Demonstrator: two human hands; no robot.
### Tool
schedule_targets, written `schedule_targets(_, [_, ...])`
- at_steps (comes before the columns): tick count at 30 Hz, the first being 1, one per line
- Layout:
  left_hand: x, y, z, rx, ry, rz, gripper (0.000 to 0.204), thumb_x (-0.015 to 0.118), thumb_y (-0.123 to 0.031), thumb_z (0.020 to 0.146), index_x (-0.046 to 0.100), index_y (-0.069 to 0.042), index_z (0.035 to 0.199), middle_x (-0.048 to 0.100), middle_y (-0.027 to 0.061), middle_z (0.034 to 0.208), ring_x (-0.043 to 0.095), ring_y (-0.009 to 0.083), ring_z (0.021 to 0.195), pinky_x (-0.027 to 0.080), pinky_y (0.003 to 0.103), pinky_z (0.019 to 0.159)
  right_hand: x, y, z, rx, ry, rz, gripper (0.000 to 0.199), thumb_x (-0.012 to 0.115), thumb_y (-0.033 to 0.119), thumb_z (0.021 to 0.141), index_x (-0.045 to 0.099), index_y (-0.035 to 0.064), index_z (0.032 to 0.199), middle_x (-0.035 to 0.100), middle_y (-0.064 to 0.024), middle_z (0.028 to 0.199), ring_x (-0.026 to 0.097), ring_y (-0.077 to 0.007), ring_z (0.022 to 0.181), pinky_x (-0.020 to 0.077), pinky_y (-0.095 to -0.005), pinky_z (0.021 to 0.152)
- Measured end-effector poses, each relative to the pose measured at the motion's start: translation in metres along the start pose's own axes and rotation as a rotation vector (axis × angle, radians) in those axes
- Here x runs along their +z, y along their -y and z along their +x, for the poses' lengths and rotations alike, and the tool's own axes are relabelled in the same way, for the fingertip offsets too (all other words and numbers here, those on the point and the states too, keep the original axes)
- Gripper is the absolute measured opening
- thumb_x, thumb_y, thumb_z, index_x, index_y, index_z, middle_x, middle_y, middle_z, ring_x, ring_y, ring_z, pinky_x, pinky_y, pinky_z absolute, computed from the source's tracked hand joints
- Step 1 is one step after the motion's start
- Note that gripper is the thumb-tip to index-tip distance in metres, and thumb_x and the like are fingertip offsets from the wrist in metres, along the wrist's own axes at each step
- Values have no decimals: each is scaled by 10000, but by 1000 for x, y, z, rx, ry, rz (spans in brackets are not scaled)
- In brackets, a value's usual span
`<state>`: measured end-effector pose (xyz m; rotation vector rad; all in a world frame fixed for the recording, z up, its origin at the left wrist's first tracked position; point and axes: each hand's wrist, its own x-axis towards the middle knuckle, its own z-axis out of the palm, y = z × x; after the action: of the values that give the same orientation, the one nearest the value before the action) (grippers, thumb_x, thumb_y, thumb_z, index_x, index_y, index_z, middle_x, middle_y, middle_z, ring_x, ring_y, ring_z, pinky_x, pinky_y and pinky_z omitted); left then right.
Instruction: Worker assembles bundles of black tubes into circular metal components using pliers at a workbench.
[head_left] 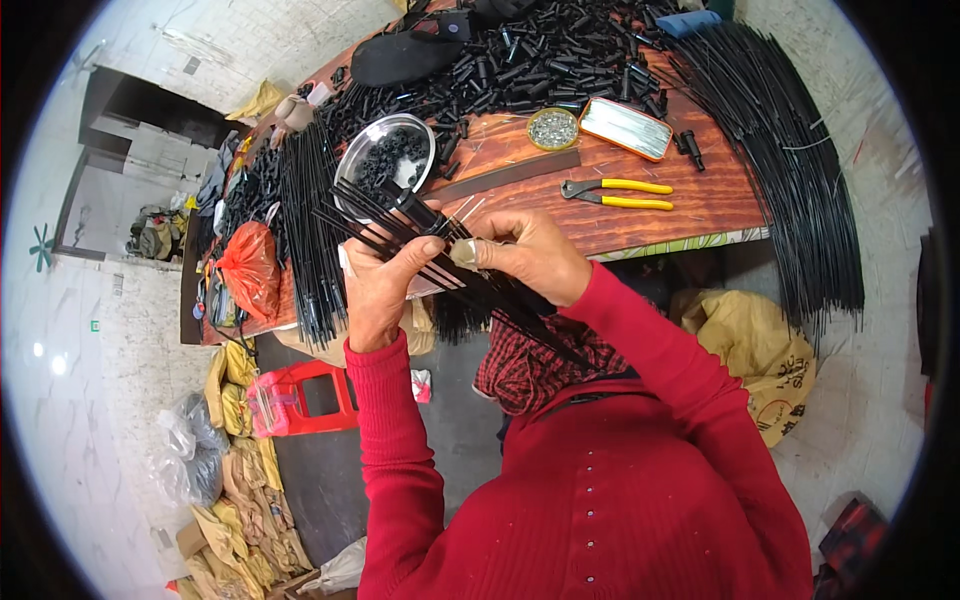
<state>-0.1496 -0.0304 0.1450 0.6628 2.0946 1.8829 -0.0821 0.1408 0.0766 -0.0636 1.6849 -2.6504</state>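
Note:
My left hand point(378, 290) is closed around a bundle of thin black rods point(505, 305). They fan out up to the left and hang toward my lap. A black tubular fitting point(412, 207) sticks up among the rods, between my hands. My right hand point(535, 255) is pinched close beside my left thumb, its thumb wrapped in light tape. Thin silver wires point(468, 207) stand up by its fingers. What its fingertips grip is partly hidden. Just beyond the hands, a metal bowl point(431, 150) holds small black parts. Yellow-handled nippers point(637, 187) lie to the right.
On the wooden table point(690, 210) are a round tin point(553, 147) of small metal pieces, a rectangular tin point(640, 157) of silver wires and a heap of black fittings point(530, 65). Rod bundles point(790, 150) overhang its right edge. A red stool point(340, 400) stands below left.

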Motion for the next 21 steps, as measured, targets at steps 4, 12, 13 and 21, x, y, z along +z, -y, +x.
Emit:
schedule_targets(4, [-7,6,6,52,77,7,350,806,-68,786,711,37,1106,731,76,934,659,124,836,532,274,803,-15,-6,13,160,118,119,180,757,184,888,680,45,972,639,25,847,574,-56,757,462,-217,678])
schedule_targets(12, [11,2,8,46,-9,-227,406,782,-34,807,657,62,1181,723,91,1005,675,149,884,544,284,820,0,-9,11,-101,-82,-137,178,782,158,865,632,62,870,599,39,795,531,-27,716,427,-210,613])
schedule_targets(13, [11,2,8,45,-9,-199,411,772,-26,816,646,62,1198,719,99,1031,675,151,903,545,285,828,4,-6,8,-165,-120,-165,209,794,154,855,609,60,828,582,46,771,514,-22,700,425,-209,607])
schedule_targets(21, [13,-5,3,-18,-35,-94,362,775,5,797,674,55,1141,725,86,982,673,133,864,546,275,805,2,-3,5,-155,-107,-236,190,781,122,861,611,37,847,596,33,780,533,-34,719,448,-223,621])
